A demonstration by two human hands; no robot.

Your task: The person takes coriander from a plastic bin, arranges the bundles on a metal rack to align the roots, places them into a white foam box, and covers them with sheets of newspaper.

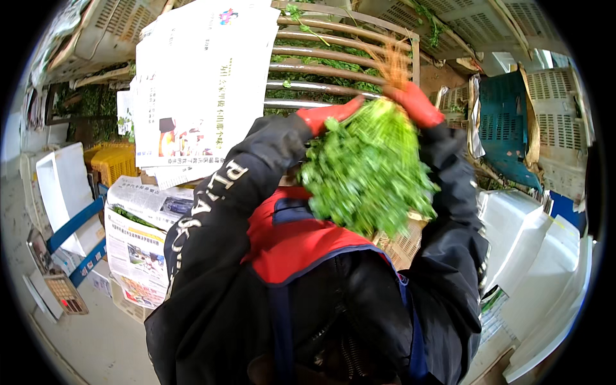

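Observation:
A bunch of leafy green herbs [370, 173], which looks like coriander, hangs leaves down in front of my chest, blurred by motion. Its thin orange-brown roots [392, 60] point away from me. My right hand [416, 103], in a red glove, grips the stems just below the roots. My left hand [332, 115], also red-gloved, lies at the left edge of the stems with its fingertips against them; whether it grips them is hidden. Beneath both hands is a slatted metal rack [327, 70], with loose greens showing between its bars.
Stacked newspaper sheets [192, 86] cover the rack's left side. A newspaper-lined crate [137, 231] with greens stands at left, near a yellow crate [113, 161] and a scale [67, 293]. White foam boxes [510, 231] and a teal crate [503, 125] are at right.

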